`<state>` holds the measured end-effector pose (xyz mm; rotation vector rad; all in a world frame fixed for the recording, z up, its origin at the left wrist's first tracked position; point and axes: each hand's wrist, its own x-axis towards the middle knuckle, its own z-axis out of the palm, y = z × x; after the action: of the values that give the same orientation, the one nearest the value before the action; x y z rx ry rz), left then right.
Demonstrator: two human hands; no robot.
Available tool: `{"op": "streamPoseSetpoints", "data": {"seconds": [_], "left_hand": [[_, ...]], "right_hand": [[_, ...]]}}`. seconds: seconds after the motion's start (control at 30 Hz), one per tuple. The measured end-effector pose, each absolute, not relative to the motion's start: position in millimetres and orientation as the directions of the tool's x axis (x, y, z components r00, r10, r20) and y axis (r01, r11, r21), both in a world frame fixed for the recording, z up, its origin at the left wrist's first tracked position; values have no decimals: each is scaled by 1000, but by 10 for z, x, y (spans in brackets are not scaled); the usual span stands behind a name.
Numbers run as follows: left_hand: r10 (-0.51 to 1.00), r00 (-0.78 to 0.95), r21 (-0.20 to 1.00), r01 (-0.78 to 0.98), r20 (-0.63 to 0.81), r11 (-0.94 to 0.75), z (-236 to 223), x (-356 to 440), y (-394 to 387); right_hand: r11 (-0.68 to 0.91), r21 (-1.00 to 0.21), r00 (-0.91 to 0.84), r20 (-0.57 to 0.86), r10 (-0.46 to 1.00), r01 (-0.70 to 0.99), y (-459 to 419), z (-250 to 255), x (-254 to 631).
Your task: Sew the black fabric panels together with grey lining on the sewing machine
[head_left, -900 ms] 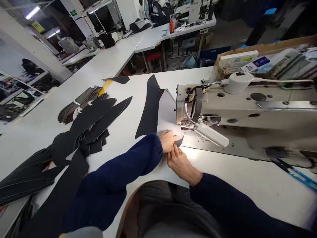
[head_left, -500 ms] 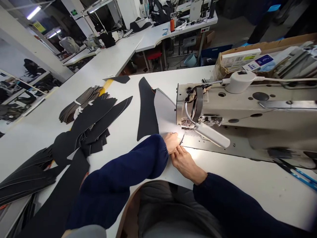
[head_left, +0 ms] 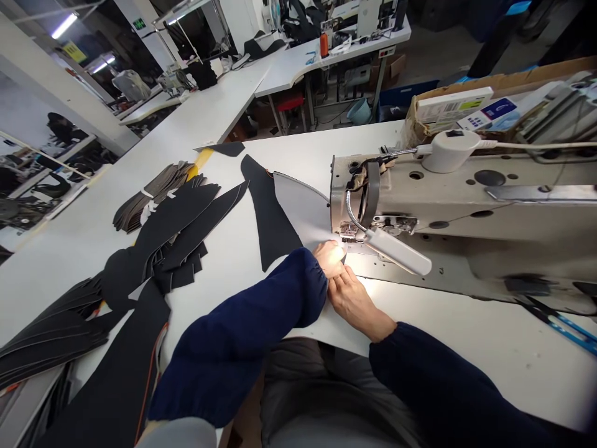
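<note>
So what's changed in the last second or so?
The black panel and the grey piece on it swung, far end turning left, around the corner by the sewing machine. The left hand and right hand stayed at that corner. The stacked black pieces stayed put.

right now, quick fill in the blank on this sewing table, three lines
The person's left hand and right hand work at the narrow end of a fan-shaped sheet of ____ material, beside the needle of a cream industrial sewing machine.
A long curved black panel lies on the white table, to the ____ of the machine in this view.
The long sleeves on both arms are dark ____.

Missing words: grey; left; blue
</note>
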<state>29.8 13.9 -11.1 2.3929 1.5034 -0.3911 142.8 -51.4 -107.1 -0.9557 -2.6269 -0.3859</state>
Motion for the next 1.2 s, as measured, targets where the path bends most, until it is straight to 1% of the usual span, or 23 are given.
{"op": "streamPoseSetpoints", "data": {"seconds": [0.13, 0.27, 0.37, 0.47, 0.6, 0.7, 0.83, 0.9, 0.97, 1.1, 1.2], "left_hand": [[844, 408, 100, 911, -349, -399, -140, 161, -75], [831, 413, 102, 908, -374, -406, -138, 54, -254], [850, 440, 90, 897, -289, -433, -175, 69, -249], [853, 480, 89, 877, -204, -472, -269, 119, -186], [901, 403, 87, 915, -158, -394, -409, 155, -167], [902, 404, 56, 915, -154, -400, -478, 167, -206], [885, 432, 29, 900, -172, -434, -528, 198, -237], [880, 443, 18, 894, -172, -447, -543, 216, -236], [876, 454, 12, 889, -165, -458, -553, 227, -232], [878, 448, 23, 892, -166, -451, -565, 217, -228], [880, 446, 32, 894, -162, -448, -553, 198, -211]], "right_hand": [[719, 138, -692, 442, 571, 681, -503, -1044, 1479], [683, 181, -671, 474, 570, 708, -492, -982, 1478], [667, 175, -663, 446, 602, 724, -437, -959, 1474], [663, 122, -639, 439, 632, 739, -370, -998, 1514], [678, 43, -619, 454, 641, 734, -345, -1077, 1625], [692, -15, -596, 494, 633, 722, -361, -1081, 1729], [666, -143, -489, 571, 660, 732, -347, -1015, 1843], [652, -171, -455, 588, 669, 738, -321, -975, 1860], [647, -150, -464, 579, 670, 747, -289, -949, 1845], [661, -53, -548, 511, 662, 749, -221, -963, 1781], [666, -13, -578, 484, 657, 746, -190, -997, 1772]]}}
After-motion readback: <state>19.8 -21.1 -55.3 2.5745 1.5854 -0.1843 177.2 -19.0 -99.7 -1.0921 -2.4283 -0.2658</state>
